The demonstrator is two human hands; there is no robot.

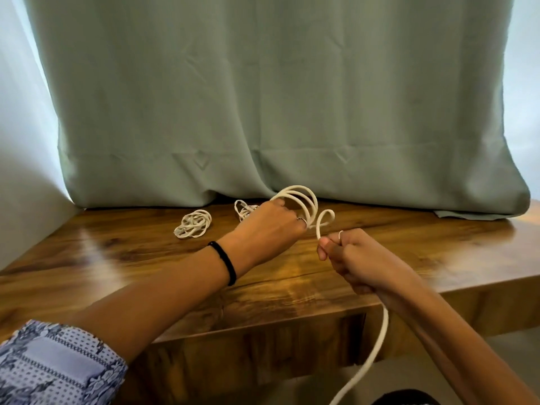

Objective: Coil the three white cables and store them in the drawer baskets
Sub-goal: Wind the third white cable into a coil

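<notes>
left hand (pixel 270 226) grips a stack of finished loops of the white cable (pixel 304 204) above the wooden worktop (pixel 117 258), fingers curled round the bottom of the coil. right hand (pixel 347 258), just beside it, pinches the same cable where a small fresh loop stands up between the two hands; the free tail (pixel 377 352) runs down past the worktop's front edge and out of view. behind the left hand, two smaller white cables lie on the worktop near the green curtain (pixel 263 97): one bundle (pixel 193 224) well to the left, another (pixel 244 209) partly hidden by the wrist. coiling appears to be the step in hand, with a good length still to gather. next move likely calls for the right hand to feed the new loop onto the coil, matching its size. no drawer baskets can be seen.
</notes>
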